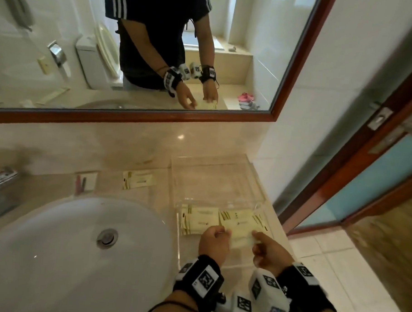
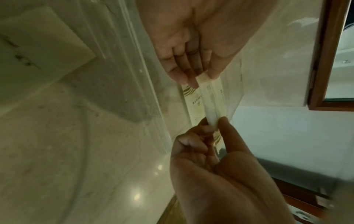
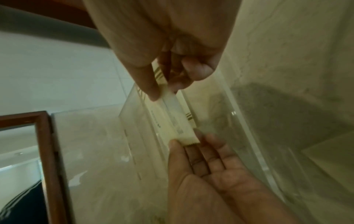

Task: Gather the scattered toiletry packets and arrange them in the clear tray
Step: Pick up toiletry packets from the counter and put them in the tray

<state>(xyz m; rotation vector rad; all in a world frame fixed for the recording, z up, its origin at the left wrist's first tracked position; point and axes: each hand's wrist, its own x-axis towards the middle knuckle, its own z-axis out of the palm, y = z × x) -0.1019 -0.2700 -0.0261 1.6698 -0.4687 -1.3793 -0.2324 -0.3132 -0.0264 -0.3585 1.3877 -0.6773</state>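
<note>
Cream packet [image 1: 240,236] lay lengthwise left-to-right over the clear tray [image 1: 214,161], left hand [image 1: 214,242] and right hand [image 1: 270,251] fingers pinching opposite ends.

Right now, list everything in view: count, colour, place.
clear tray: one, transparent, counter right of the sink.
packets in tray: at least three, cream, near end.
held packet: one, cream, over the tray.
loose packets: two, cream, counter behind the sink.
sink: one, white, left.
mirror: one, wood-framed, above.
left hand: pinches held packet's left end.
right hand: pinches its right end.
</note>
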